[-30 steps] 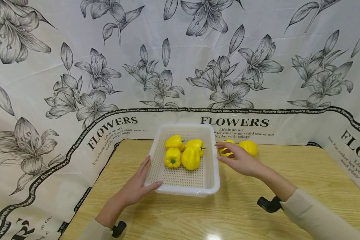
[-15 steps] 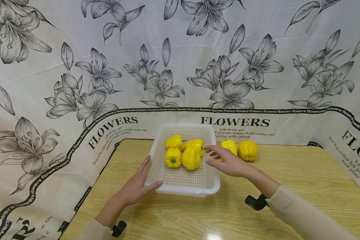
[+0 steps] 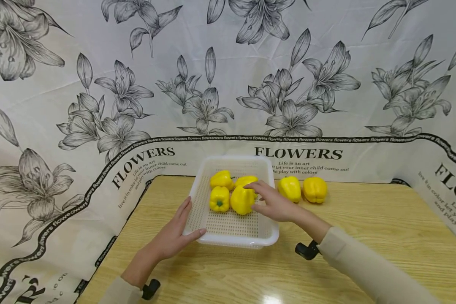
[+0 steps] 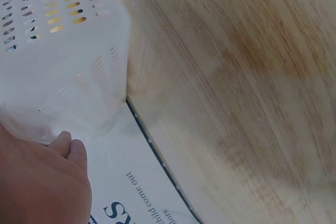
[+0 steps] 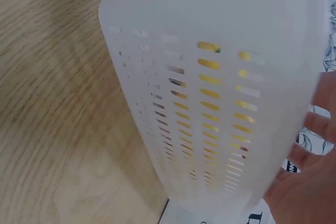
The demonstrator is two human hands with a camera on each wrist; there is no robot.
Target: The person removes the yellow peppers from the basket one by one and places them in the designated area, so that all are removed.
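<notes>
Four glossy yellow bell peppers [image 3: 241, 201]: they lie close together, around the middle of the perforated white plastic basket [image 3: 235, 241]; its raised walls probably serve to stop such round things from rolling away.

Bare left hand [image 3: 171, 240]: it rests at the near left corner of the basket. The fingers are almost straight along the outer left side, and the thumb, spread apart, lies on the near rim. I judge that this light contact steadies the basket.

Bare right hand [image 3: 275, 204]: it reaches over the right wall. Its fingers are slightly bent, with a rather wide gap to the thumb, and no pepper is held. The fingertips are at the two right-side peppers; whether they touch, I cannot tell.

Two more yellow bell peppers [image 3: 289, 188]: they sit just beside each other on the light wood-grain table [image 3: 365, 219], to the right of the basket, perhaps to be convenient for the right hand.

White cloth with black flower print [image 3: 213, 126]: it hangs behind the table, likely as a backdrop.
</notes>
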